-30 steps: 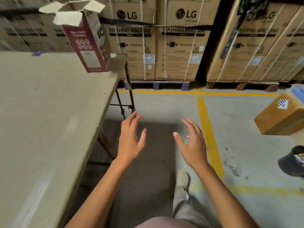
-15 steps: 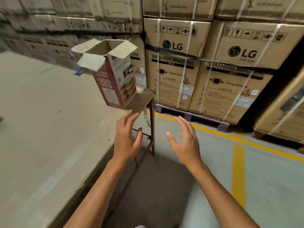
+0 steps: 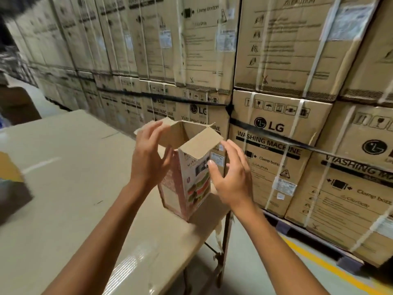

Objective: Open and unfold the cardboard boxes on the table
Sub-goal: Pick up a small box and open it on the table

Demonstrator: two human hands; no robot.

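A small printed cardboard box (image 3: 195,188) with red sides stands upright near the table's right end, its top flaps spread open. My left hand (image 3: 148,158) is against the box's left side, its fingers reaching up to the left flap. My right hand (image 3: 231,177) hovers at the box's right side with fingers spread, close to the right flap; I cannot tell whether it touches. Neither hand grips the box.
The beige table (image 3: 74,199) runs off to the left, its right edge and metal leg (image 3: 221,256) just below the box. A dark blurred box (image 3: 10,188) sits at the left edge. Stacked washing-machine cartons (image 3: 276,135) wall the back. A yellow floor line (image 3: 331,269) lies right.
Both hands rose from below the table edge and reached the box, one on each side. The view swung up and closer to the box.
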